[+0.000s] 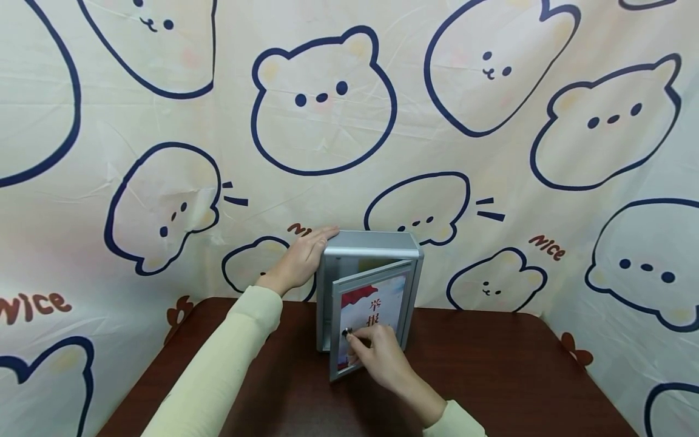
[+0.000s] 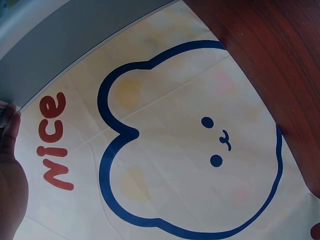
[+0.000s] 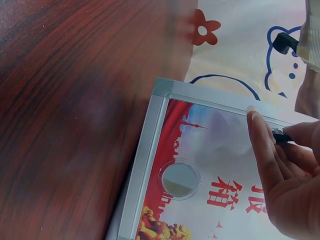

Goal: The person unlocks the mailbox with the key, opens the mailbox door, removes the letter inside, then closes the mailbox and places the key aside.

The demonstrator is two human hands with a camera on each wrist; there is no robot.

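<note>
A grey metal box [image 1: 374,240] stands upright on the table, its hinged front door [image 1: 371,285] swung partly out on the left side. The door's panel carries a red, white and blue print with red characters and a round clear window [image 3: 180,180]. My right hand [image 1: 382,355] pinches a small black-headed key [image 3: 281,136] at the door's lock, near its free edge. With fingers stretched out, my left hand [image 1: 300,261] rests on the box's top left corner; the left wrist view shows only part of this hand [image 2: 14,185] beside the grey box side [image 2: 65,45].
The box stands on a dark reddish-brown wooden table [image 1: 480,364], near its back edge. Behind and on both sides hangs a pale cloth [image 1: 322,200] printed with blue-outlined animal faces. A dark strip lies inside the box behind the door.
</note>
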